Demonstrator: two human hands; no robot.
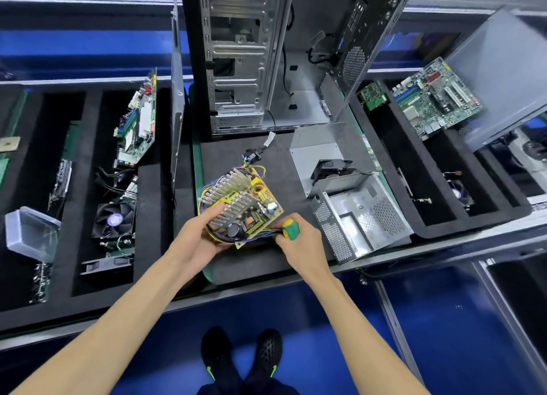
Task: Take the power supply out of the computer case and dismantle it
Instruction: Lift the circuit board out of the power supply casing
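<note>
The power supply's circuit board (245, 200), yellow with silver heat sinks and a bundle of coloured wires, is held over the black mat (284, 163). My left hand (201, 235) grips its near left edge, thumb on top by the heat sinks. My right hand (299, 237) grips a green and yellow screwdriver (289, 226) at the board's near right corner and also touches the wires. The power supply's empty metal housing (361, 217) lies to the right, its flat cover (318, 152) and black fan (331, 168) behind it. The open computer case (266, 54) stands at the back.
A foam tray on the left (88, 246) holds a motherboard (137, 119), a fan (114, 220) and other parts; a clear plastic box (29, 232) sits at its left. The right tray (444, 223) holds a motherboard (435, 97) and a small fan (458, 192). A grey side panel (503, 75) leans there.
</note>
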